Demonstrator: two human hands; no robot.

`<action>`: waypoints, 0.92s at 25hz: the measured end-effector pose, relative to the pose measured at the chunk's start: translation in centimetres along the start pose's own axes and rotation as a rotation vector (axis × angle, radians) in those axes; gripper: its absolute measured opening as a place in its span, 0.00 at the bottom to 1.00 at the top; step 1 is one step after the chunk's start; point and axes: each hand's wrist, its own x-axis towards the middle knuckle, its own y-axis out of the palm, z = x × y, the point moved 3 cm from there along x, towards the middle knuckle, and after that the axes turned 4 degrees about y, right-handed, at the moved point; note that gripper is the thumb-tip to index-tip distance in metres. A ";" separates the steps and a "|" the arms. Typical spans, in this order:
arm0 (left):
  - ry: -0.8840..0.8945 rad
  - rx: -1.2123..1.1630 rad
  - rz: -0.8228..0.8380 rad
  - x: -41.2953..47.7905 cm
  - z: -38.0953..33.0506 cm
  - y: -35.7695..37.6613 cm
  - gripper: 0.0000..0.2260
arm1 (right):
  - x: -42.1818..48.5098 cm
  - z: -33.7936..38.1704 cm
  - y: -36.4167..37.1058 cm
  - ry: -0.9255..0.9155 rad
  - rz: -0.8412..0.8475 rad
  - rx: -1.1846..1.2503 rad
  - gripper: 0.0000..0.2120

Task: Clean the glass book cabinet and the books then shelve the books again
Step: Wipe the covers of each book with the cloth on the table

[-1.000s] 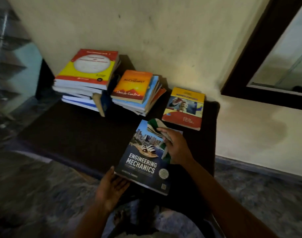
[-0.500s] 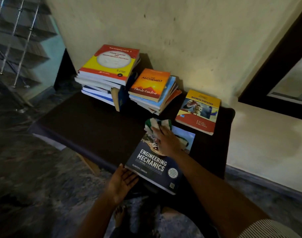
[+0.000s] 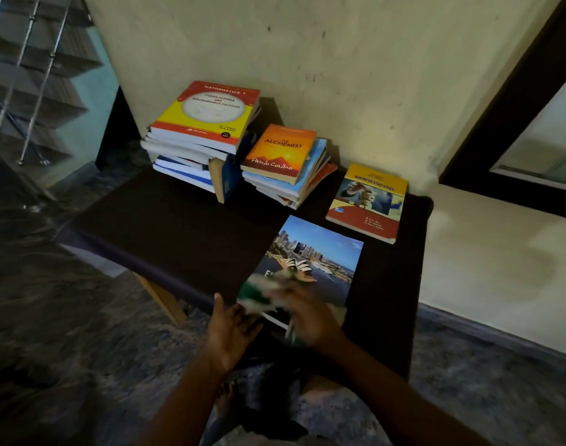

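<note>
I am looking down at a dark table (image 3: 178,226) against a cream wall. The blue textbook (image 3: 320,252), with a harbour city on its cover, lies flat at the table's near edge. My right hand (image 3: 307,313) holds a green and white cloth (image 3: 262,289) on the lower part of the cover. Both are blurred by motion, so I cannot make out the fingers. Half a second ago the cloth was at the top of the cover. It has swept down to the near edge, so I judge this wipe nearly finished. My left hand (image 3: 230,333) is spread flat, fingers straight, steadying the book's near corner. Behind it are a tall stack of books (image 3: 204,123), a shorter stack (image 3: 281,149) and a single yellow and red book (image 3: 368,201), none shelved yet.
</note>
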 end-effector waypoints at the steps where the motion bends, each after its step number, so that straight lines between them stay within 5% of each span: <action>1: 0.015 0.051 -0.014 0.1 0.0 -0.1 0.24 | 1.0 -2.2 -1.9 0.073 -0.133 0.003 0.14; 3: 0.036 0.129 -0.023 0.4 0.2 -0.1 0.19 | 3.2 -8.1 -5.7 0.269 -0.259 -0.190 0.15; 5: 0.046 0.169 -0.038 0.3 0.0 0.2 0.14 | 4.3 -12.4 -7.4 0.495 -0.157 -0.225 0.22; 13: 0.032 0.210 -0.093 0.3 -0.3 0.4 0.11 | -2.8 -3.4 -1.5 0.209 -0.228 -0.406 0.17; 20: 0.218 0.379 -0.186 -1.0 -0.6 3.5 0.07 | -6.1 -1.3 -1.4 0.091 -0.052 -0.111 0.16; 23: 0.335 0.364 -0.131 -1.3 -2.8 5.8 0.06 | -4.1 -1.4 -5.5 0.208 -0.212 0.102 0.20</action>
